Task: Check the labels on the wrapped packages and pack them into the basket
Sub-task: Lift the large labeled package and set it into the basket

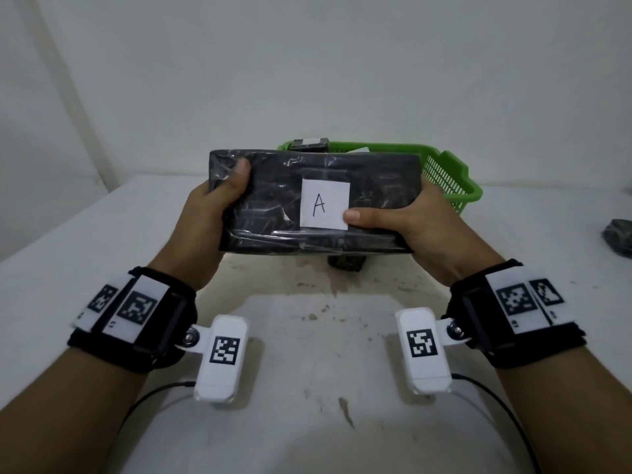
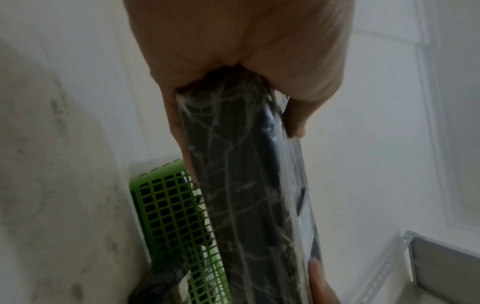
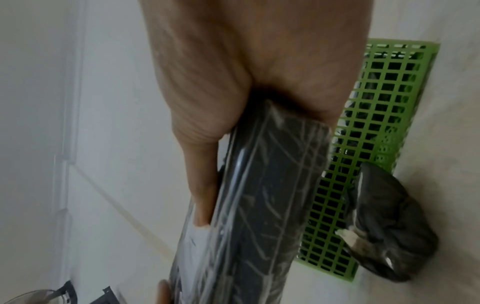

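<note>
1. The counter [image 1: 85,251] is pale and stained.
2. A green basket [image 1: 455,179] stands at its far side, a dark package [image 1: 309,144] poking above the rim.
3. The black wrapped package [image 1: 273,200] is held up above the counter, in front of the basket, white label [image 1: 325,204] reading "A" (facing the person).
4. The left hand [image 1: 212,206] grips its left end, thumb on top.
5. The right hand [image 1: 407,224] grips the right end, thumb touching the label.
6. A small dark bundle [image 1: 619,239] lies far right.

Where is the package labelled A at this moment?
In the head view the package is centre frame, held above the table by the left hand and right hand, just in front of the green basket.
</note>
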